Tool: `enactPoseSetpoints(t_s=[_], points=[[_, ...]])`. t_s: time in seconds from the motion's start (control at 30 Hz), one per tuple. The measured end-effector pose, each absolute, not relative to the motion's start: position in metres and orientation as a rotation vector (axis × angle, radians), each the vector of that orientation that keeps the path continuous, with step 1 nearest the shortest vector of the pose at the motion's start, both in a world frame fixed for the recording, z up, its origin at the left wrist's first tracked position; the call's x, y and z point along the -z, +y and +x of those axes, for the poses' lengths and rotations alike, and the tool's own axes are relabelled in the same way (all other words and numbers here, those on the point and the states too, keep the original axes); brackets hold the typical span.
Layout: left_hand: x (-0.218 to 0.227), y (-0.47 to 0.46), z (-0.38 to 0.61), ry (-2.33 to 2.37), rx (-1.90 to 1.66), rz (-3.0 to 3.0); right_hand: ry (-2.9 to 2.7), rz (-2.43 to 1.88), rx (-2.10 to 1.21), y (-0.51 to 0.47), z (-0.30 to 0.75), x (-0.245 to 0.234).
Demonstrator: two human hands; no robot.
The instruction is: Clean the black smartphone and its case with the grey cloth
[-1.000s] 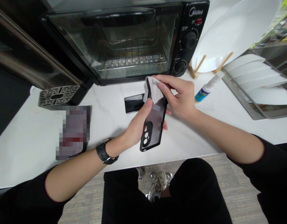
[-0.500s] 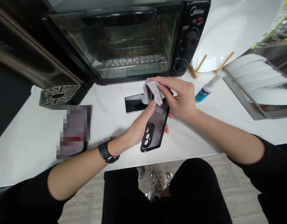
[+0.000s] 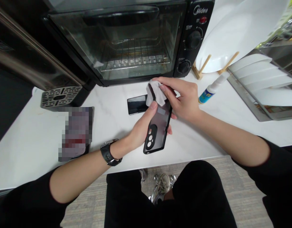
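My left hand [image 3: 142,126] grips a phone case [image 3: 161,126] by its sides, thumb along the left edge and fingertips showing at the right. The case has a black rim, a translucent back and a black camera cutout at its lower end. In my right hand [image 3: 181,95] is a pale grey cloth [image 3: 156,91], pinched and pressed against the case's far end, which it hides. Behind the case a dark smartphone [image 3: 137,104] lies on the white counter, its right part covered by the cloth and my hand.
A toaster oven [image 3: 136,47] stands at the back. To the right are a spray bottle [image 3: 209,91], a large white plate [image 3: 222,47] on a wooden stand and a dish rack [image 3: 245,98] with bowls. On the left are a blurred-out device [image 3: 76,133] and a drip tray [image 3: 61,96].
The cloth has shifted slightly to the right and its folds have changed. My left thumb has moved a little up and left along the case edge. Both hands keep their hold.
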State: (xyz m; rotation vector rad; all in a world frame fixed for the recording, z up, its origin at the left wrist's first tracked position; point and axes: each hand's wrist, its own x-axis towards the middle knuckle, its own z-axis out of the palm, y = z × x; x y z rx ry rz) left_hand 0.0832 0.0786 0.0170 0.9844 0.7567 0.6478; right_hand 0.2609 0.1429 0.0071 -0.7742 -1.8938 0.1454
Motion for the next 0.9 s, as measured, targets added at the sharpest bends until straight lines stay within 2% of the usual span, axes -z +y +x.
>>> enactPoseSetpoints(t_s=[0.23,0.53,0.73,0.9], points=[[-0.019,0.07,0.083,0.723,-0.957,1.007,-1.87,-0.816,-0.151,0.147,0.264,-0.009],[-0.018,0.077,0.083,0.73,-0.697,0.973,-1.904,-0.796,-0.2,0.146,0.263,-0.006],[-0.009,0.071,0.086,0.547,-0.982,1.096,-1.631,-0.943,-0.332,0.157,0.266,-0.003],[-0.002,0.069,0.084,0.447,-1.012,1.298,-1.534,-0.986,-0.347,0.158,0.268,-0.003]])
